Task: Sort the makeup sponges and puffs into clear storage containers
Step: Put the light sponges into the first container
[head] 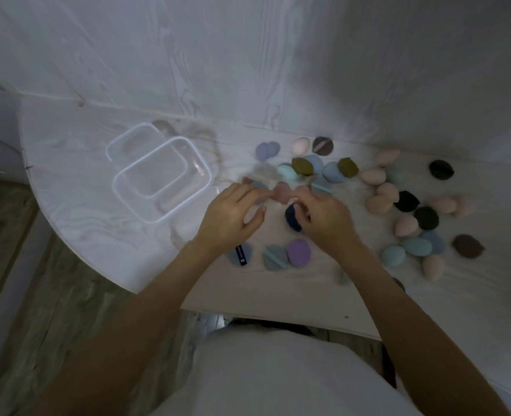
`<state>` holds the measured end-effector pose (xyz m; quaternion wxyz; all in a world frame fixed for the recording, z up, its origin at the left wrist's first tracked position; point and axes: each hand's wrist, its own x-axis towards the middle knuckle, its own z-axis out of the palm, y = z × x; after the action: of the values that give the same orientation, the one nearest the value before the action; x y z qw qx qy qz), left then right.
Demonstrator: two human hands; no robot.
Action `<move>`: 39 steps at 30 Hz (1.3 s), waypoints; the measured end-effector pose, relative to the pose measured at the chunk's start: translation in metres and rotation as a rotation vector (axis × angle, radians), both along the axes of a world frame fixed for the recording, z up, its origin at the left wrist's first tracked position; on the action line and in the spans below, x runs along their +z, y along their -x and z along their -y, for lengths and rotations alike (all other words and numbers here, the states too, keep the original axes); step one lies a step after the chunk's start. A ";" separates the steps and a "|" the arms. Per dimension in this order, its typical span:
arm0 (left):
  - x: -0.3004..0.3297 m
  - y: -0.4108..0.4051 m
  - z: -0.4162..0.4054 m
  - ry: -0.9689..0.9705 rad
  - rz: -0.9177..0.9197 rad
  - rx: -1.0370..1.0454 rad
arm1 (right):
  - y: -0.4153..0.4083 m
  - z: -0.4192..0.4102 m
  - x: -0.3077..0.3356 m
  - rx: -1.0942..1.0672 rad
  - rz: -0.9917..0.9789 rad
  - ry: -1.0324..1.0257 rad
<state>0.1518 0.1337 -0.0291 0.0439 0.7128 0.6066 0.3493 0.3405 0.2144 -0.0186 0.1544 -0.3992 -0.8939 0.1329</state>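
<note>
Head view. White bench (98, 235). Two clear containers (161, 178) at left, overlapping, both empty. Sponges and puffs scattered at centre and right: about thirty, exact count blurred. Among them three black puffs (441, 169), two olive, two lilac, several blue, roughly ten beige sponges (378, 204). Left hand (230, 217): fingers loosely spread, tips blurred. Right hand (323, 216): fingers curled on a navy puff (292, 219). Pink sponge (281, 192) between both hands; grip there unclear.

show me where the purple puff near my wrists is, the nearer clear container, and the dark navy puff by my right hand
purple puff (298, 250), head view, centre of its face
nearer clear container (122, 187), head view, left rim
dark navy puff (291, 219), head view, exposed left side
</note>
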 end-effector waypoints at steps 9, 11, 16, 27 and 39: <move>-0.044 -0.049 -0.162 0.510 0.027 0.119 | -0.118 -0.084 -0.034 -0.419 0.231 0.205; -0.053 -0.056 -0.178 0.530 0.061 0.151 | -0.123 -0.093 -0.044 -0.476 0.249 0.240; -0.074 -0.059 -0.213 0.565 -0.123 0.254 | -0.122 -0.119 -0.057 -0.452 0.151 0.278; -0.005 -0.058 -0.128 0.358 0.425 0.234 | -0.109 -0.114 -0.056 -0.527 0.058 0.197; -0.008 0.017 0.079 0.435 0.653 0.783 | 0.027 0.017 -0.016 0.073 -0.372 0.736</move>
<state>0.1346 0.0545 -0.0372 0.2426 0.2635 0.8393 0.4091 0.3131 0.1978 -0.0345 0.1554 -0.3650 -0.7572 0.5189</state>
